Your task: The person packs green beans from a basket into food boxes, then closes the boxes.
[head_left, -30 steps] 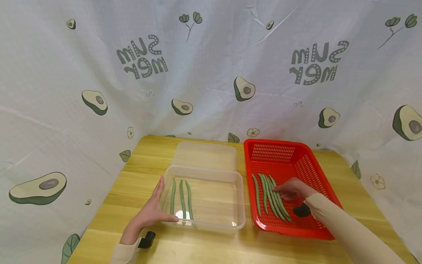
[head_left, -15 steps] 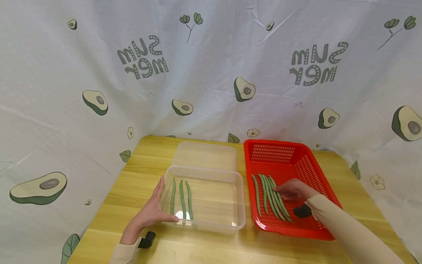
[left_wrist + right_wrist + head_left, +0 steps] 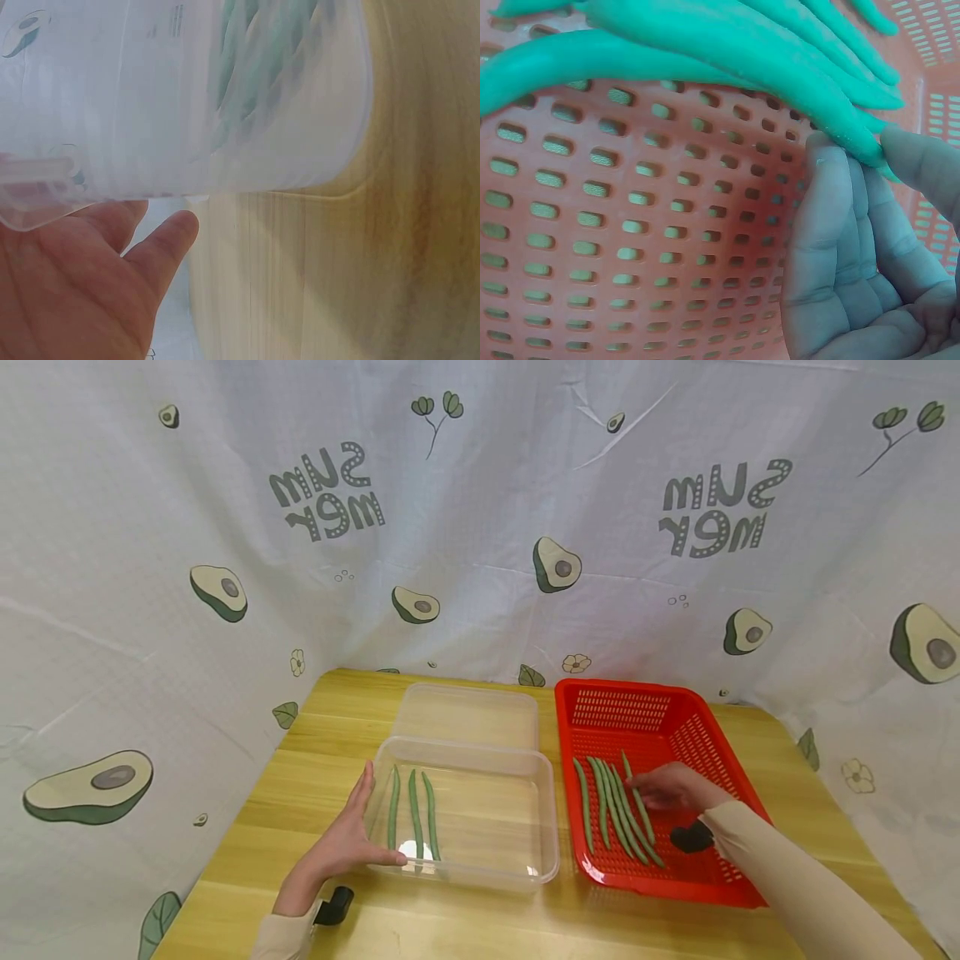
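Note:
In the head view, my left hand [image 3: 341, 845] spans the near left corner of a clear plastic container [image 3: 551, 810], thumb along the front rim and fingers straight against the left side. Three green beans [image 3: 415, 806] lie lengthwise at the container's left. Inside a red perforated basket [image 3: 567, 760], my right hand [image 3: 673, 788] pinches one green bean [image 3: 645, 820] between thumb and fingertips. The right wrist view shows the pinched bean [image 3: 727, 60] by its end, lying over others. Several more green beans [image 3: 609, 806] rest side by side on the basket's left half.
A flat translucent lid [image 3: 465, 714] lies behind the container on the wooden table [image 3: 277, 818]. A white cloth [image 3: 480, 527] printed with avocados hangs behind and at the sides. The basket's raised walls stand right of the container.
The right hand has taken hold of the rightmost green bean and shifted its far end rightward, away from the neighbouring beans. The left hand and the container have stayed in place.

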The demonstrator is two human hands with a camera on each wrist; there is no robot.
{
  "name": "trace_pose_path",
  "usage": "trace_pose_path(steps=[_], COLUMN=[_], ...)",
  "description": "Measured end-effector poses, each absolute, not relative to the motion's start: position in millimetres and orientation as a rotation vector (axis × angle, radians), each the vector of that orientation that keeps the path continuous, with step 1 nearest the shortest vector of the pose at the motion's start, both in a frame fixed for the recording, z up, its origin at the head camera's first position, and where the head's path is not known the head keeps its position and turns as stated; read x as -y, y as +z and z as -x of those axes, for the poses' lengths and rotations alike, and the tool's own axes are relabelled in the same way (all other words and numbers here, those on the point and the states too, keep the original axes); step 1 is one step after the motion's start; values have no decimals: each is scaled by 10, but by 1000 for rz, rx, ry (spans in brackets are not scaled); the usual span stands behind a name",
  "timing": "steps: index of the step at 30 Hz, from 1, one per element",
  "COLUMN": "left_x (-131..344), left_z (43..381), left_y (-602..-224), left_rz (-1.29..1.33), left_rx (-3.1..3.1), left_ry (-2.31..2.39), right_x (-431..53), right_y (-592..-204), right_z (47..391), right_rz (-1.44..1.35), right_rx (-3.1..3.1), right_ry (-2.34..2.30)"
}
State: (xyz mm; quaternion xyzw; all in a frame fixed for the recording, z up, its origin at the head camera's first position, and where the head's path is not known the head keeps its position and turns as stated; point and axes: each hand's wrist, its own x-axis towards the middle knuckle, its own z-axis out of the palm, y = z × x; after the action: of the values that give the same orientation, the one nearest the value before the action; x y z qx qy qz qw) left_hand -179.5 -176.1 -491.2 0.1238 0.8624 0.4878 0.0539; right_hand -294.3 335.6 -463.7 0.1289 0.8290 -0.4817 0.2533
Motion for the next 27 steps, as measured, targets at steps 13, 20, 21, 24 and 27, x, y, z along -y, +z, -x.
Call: trace_pose_path(steps=[13,20,21,24,27], left_x=[1760,1761,1761,1760,1760], left_z=[1806,1808,1807,1802,1799], left_y=[-4909,-4899,-4898,-4894,-4894], left_rz=[-390,-384,-382,-379,-378], left_rx=[-2641,-2644,-2644,-2644,-2646], left_ry=[1474,1456,1455,1452,1449], right_x=[-3329,-3294,-3285,-3268,-3245], right_y=[-4456,-4429,-4424,-4412,-4393], right_z=[2970,2961,2964,2979,3000], right_rz=[-332,-319,-332,-337,-361], right_rx=[-2180,-2184,-2188,-2198,-2211], right_ry=[-1439,-1457,-1463,-1466,-1450])
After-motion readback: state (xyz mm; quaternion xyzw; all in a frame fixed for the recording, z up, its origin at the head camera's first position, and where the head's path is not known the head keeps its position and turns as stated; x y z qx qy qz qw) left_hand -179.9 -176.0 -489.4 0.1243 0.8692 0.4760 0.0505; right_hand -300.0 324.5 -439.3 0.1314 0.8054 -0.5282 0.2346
